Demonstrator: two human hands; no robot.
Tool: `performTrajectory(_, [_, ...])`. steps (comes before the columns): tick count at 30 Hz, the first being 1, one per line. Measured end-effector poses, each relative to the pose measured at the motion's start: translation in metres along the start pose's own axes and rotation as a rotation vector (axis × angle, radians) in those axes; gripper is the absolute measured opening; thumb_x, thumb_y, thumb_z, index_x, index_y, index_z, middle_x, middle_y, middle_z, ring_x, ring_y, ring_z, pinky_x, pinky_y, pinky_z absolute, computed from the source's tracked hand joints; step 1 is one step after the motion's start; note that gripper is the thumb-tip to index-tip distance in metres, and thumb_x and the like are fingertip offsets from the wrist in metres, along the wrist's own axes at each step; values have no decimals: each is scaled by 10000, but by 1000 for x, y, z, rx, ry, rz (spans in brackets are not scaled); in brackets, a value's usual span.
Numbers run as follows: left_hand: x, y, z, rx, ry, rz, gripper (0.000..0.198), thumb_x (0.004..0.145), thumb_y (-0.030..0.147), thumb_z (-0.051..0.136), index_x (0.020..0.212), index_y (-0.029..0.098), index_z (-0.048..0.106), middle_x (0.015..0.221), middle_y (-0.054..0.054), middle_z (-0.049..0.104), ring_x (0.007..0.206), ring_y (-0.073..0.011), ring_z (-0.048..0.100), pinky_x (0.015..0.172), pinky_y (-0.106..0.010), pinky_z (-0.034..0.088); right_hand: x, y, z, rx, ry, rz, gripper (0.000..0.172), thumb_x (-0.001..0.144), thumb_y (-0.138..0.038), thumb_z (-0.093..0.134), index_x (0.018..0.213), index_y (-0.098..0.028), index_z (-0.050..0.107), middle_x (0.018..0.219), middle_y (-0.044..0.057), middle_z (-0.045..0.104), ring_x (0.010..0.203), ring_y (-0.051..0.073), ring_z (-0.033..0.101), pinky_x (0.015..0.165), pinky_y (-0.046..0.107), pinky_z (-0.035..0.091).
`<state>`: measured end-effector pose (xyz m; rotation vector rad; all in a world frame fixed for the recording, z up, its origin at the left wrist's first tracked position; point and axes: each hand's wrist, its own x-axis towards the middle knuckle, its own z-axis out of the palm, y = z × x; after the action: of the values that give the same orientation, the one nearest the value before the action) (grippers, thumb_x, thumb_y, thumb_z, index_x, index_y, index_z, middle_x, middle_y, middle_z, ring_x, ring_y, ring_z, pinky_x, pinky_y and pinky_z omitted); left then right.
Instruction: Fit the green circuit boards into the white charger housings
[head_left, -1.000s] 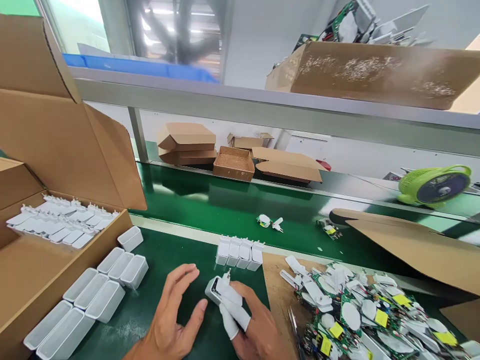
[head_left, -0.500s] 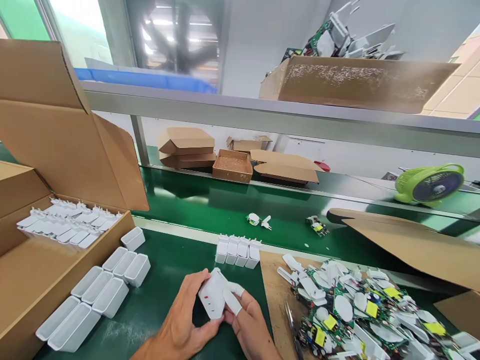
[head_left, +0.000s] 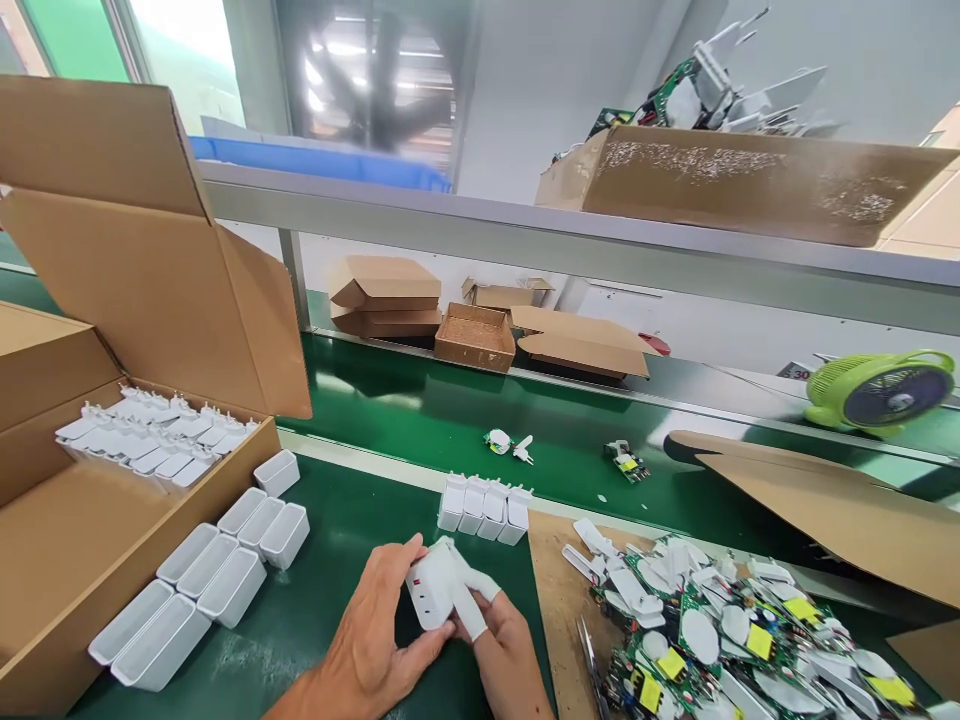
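Note:
Between my two hands is a white plug adapter (head_left: 430, 590) with small slots and red marks on its face. My left hand (head_left: 375, 630) grips its left side, thumb below and fingers above. My right hand (head_left: 495, 630), with white finger cots on two fingertips, presses on the adapter's right side and top. Just beyond stands a short row of white plug units (head_left: 481, 508). To the left lie several open white plastic cases (head_left: 204, 568). A heap of green circuit boards with white parts (head_left: 705, 625) lies to the right.
An open cardboard box (head_left: 225, 470) at left holds rows of white plug units. Tweezers (head_left: 590, 660) lie beside the board heap. Loose boards (head_left: 626, 460) sit on the green belt (head_left: 390, 400). A shelf (head_left: 480, 225) crosses above; a green fan (head_left: 877, 392) stands at right.
My view has swung slightly left. The loose boards on the belt have shifted left against the background. Both hands still hold the adapter; my right fingers now cover more of its top.

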<state>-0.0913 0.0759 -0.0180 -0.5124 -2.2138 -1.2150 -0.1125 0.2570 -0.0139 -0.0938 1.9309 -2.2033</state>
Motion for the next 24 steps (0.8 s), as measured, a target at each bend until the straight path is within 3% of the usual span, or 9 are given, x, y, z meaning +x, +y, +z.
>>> performTrajectory(4, [-1,-5,-1,100,-151,16,663,995,136,567,1610,280,368,1338,-158,639,1178,-294,682,991,-465,633,1,5,-14,-604,3,-544,397,929,-186,672,1311,-288,707,1302,113,702,1134,281,706,988,394,591])
performTrajectory(6, [-3,-8,0,113,-192,13,628,990,111,532,1583,287,423,1400,-157,613,1201,-280,697,989,-423,649,-1,3,-17,-763,-43,-702,439,933,-99,594,1317,-294,675,1325,108,673,1165,254,696,990,353,590])
performTrajectory(10, [-7,-13,-1,156,-194,61,570,1025,125,513,1573,268,455,1581,-155,523,1396,-286,617,1115,-386,589,-6,-1,-13,-753,18,-655,293,932,-127,607,1196,-251,581,1258,99,655,1059,209,710,918,291,606])
performTrajectory(13, [-8,-15,-3,193,-181,126,475,1055,172,546,1523,250,522,1578,-145,562,1409,-276,615,1150,-364,560,-6,1,-10,-693,121,-646,272,909,-133,638,1133,-253,541,1172,64,661,927,172,698,845,256,600])
performTrajectory(18, [-10,-20,-3,245,-150,249,442,1064,159,551,1503,214,553,1552,-168,599,1382,-273,643,1147,-364,562,-4,3,-9,-675,-17,-677,276,973,-116,577,1192,-279,619,1155,36,670,1023,169,690,935,258,572])
performTrajectory(24, [-13,-22,-3,306,-156,267,395,1053,186,568,1447,210,591,1496,-175,646,1330,-274,685,1088,-355,607,-9,-5,-7,-737,-51,-820,337,987,-67,564,1262,-254,616,1245,91,675,1103,209,680,974,325,586])
